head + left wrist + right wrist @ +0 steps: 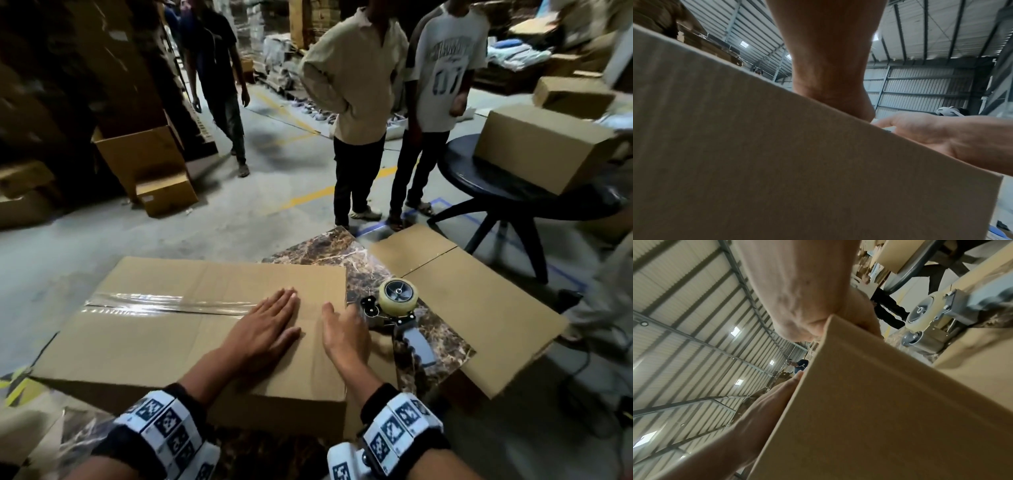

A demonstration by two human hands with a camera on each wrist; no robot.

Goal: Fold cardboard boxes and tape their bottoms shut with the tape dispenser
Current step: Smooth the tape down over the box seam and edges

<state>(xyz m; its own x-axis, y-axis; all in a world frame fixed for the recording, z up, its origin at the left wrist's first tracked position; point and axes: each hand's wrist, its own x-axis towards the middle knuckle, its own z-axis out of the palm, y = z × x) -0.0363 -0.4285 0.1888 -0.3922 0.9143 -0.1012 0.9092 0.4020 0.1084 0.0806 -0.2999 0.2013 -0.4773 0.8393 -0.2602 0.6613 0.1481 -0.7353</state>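
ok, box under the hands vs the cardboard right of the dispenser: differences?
The box under the hands is folded up, its seam partly taped; the flat cardboard lies unfolded and shows no tape. The left hand presses the box; nothing touches the flat cardboard. Both are plain brown, on the marble table.

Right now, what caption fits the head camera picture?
Both hands, left hand and right hand, press the taped box beside the tape dispenser.

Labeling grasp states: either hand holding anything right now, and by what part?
Nothing held. Left hand lies flat on the box; right hand rests open at its right edge. Tape dispenser lies untouched.
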